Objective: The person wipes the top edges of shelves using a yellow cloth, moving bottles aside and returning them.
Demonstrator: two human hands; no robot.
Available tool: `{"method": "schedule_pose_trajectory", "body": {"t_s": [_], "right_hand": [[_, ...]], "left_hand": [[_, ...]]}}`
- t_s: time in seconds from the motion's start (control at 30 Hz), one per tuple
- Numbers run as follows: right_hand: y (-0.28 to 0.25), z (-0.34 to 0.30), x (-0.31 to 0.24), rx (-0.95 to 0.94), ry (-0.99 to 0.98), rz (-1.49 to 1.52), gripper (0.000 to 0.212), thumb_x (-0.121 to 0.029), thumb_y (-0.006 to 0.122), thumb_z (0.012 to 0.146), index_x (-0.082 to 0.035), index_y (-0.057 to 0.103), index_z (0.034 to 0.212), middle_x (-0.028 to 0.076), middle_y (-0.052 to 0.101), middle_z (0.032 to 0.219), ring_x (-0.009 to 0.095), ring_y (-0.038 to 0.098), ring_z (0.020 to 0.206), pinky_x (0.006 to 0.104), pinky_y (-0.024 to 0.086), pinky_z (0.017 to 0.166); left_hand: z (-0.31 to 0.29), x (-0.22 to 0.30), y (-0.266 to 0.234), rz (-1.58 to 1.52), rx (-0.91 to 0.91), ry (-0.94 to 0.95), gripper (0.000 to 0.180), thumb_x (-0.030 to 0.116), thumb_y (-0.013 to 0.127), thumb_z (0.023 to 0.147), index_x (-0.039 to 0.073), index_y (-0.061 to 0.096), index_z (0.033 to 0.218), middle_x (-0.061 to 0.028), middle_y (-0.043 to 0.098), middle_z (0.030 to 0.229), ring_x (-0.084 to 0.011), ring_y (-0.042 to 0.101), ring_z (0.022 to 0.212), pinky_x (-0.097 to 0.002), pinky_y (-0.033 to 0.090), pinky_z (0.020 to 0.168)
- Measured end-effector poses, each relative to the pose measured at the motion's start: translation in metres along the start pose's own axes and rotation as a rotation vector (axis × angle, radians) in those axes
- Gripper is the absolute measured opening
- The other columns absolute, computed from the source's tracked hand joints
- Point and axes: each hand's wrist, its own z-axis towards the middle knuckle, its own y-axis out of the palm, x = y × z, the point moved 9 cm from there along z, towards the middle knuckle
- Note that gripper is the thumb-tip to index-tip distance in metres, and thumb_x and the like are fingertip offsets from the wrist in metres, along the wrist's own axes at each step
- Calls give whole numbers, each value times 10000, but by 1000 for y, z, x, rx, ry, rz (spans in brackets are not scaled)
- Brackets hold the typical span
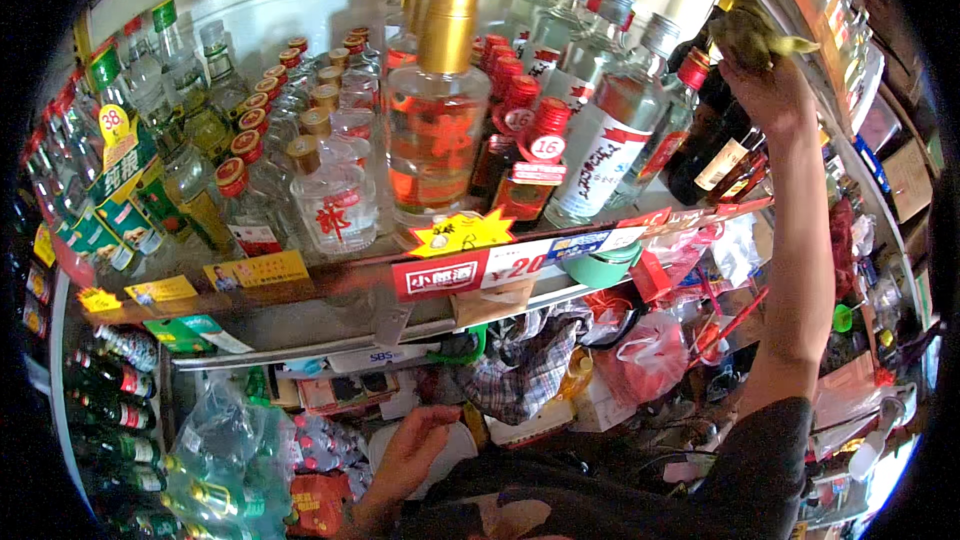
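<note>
My right arm reaches up to the far right end of a bottle shelf [370, 285]. There my right hand [768, 95] is closed around a crumpled yellow-green rag [752, 35], held close above dark bottles [718, 168] with pale labels. Beside them stand a red-capped bottle [675, 115] and clear bottles with white labels [602, 155]. Lower down, in front of the shelf, my left hand [418, 445] hangs with loosely bent fingers and holds nothing. A large clear bottle with a gold cap [440, 125] stands mid-shelf.
Small red-capped bottles [245, 195] and green-capped bottles [180, 70] crowd the shelf's left. Price cards [440, 275] line its front edge. Below lie a checked cloth [525, 365], a red plastic bag [645, 360] and large plastic bottles [225, 460]. More bottles [110, 390] stand at the left.
</note>
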Motion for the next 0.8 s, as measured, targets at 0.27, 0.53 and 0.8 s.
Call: {"method": "schedule_pose_trajectory", "body": {"t_s": [0.27,0.53,0.8], "right_hand": [[-12,155,-10,-35,-100,249,259,-217,546,926,-66,558,1135,126,582,1151,259,579,1031,411,551,836],[135,132,26,124,-114,189,351,-241,403,978,-20,556,1203,157,575,1224,346,553,1102,492,550,848],[295,40,56,98,-57,175,339,-278,439,971,-58,555,1202,120,579,1211,314,543,1119,479,557,857]], "left_hand": [[-31,-97,-97,-131,198,-234,241,82,507,929,47,515,1167,-71,570,1131,-180,529,1097,-319,404,950],[-44,-129,-148,0,236,-96,278,220,534,944,79,527,1185,-62,580,1144,-184,541,1081,-343,429,931],[-63,-128,-180,-32,340,-72,231,188,545,933,86,544,1139,-41,587,1061,-146,541,982,-285,439,834]]}}
